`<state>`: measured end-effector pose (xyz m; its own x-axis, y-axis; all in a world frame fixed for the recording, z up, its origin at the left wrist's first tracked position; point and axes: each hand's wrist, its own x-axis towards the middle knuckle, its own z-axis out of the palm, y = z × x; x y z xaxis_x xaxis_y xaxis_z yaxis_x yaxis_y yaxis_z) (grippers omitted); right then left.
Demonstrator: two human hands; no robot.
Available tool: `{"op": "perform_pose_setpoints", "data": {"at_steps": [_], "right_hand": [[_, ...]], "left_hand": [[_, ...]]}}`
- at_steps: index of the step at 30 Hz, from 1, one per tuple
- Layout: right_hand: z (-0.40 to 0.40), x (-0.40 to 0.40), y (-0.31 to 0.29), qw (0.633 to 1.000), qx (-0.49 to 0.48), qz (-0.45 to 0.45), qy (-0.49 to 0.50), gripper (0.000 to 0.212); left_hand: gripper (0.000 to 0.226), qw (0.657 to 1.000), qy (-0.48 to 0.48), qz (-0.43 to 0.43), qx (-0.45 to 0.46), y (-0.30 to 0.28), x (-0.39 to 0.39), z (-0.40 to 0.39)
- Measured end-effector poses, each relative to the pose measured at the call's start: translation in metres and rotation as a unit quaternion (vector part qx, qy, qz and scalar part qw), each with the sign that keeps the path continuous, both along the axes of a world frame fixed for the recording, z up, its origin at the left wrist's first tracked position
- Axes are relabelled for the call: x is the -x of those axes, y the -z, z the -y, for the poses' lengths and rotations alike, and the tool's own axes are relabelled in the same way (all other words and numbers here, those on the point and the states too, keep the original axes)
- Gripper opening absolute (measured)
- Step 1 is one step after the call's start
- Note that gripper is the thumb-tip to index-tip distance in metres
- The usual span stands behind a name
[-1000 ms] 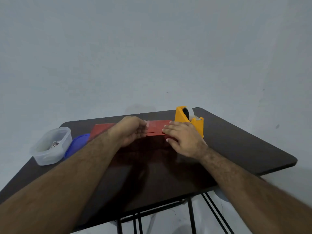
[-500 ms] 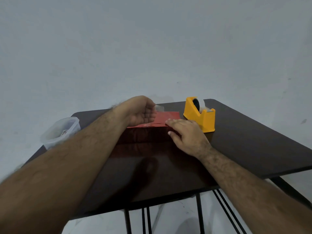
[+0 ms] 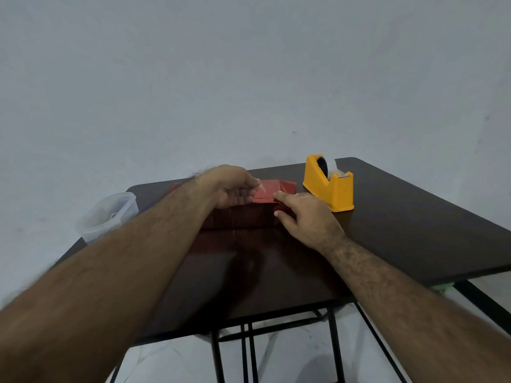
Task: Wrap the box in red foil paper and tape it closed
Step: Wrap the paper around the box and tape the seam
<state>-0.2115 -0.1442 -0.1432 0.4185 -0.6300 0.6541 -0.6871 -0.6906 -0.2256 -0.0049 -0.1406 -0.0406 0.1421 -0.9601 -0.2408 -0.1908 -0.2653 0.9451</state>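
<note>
The left forearm hides the box's (image 3: 243, 217) left part; the container's (image 3: 109, 215) contents are blurred.

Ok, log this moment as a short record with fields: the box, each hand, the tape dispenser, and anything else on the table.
box: red foil-wrapped box on the dark table, mostly hidden by the hands
left hand: left hand over the box top, pinching a clear piece of tape
right hand: right hand fingers straight, pressing the box's right end
tape dispenser: yellow tape dispenser, right of the box, apart from it
other: clear plastic container at the table's left edge, contents unclear
</note>
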Motion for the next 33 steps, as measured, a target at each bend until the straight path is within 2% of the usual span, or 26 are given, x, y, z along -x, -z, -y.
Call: {"op": "perform_pose_setpoints", "data": {"at_steps": [8, 10, 14, 20, 28, 33], "right_hand": [[0.002, 0.0, 0.001, 0.995, -0.056, 0.083, -0.015, 0.09], [0.004, 0.001, 0.002, 0.995, -0.053, 0.082, -0.023, 0.093], [0.007, 0.003, 0.003, 0.998, -0.025, 0.063, -0.011, 0.089], [0.007, 0.002, 0.004, 0.997, -0.022, 0.078, -0.015, 0.104], [0.005, 0.003, 0.003, 0.998, -0.004, 0.065, -0.01, 0.096], [0.005, 0.004, 0.005, 0.999, -0.002, 0.052, 0.007, 0.082]], "left_hand": [[0.023, 0.999, 0.046, -0.012, -0.023, -0.003, 0.002, 0.004], [0.027, 0.999, 0.05, -0.007, -0.02, -0.001, 0.001, 0.006], [0.005, 0.997, 0.07, -0.01, -0.026, -0.004, 0.001, 0.007], [0.016, 0.995, 0.1, 0.007, -0.017, -0.016, 0.012, 0.007], [0.019, 0.995, 0.081, 0.044, -0.039, -0.011, 0.014, 0.009], [0.019, 0.995, 0.066, 0.064, -0.045, -0.01, 0.012, 0.008]]}}
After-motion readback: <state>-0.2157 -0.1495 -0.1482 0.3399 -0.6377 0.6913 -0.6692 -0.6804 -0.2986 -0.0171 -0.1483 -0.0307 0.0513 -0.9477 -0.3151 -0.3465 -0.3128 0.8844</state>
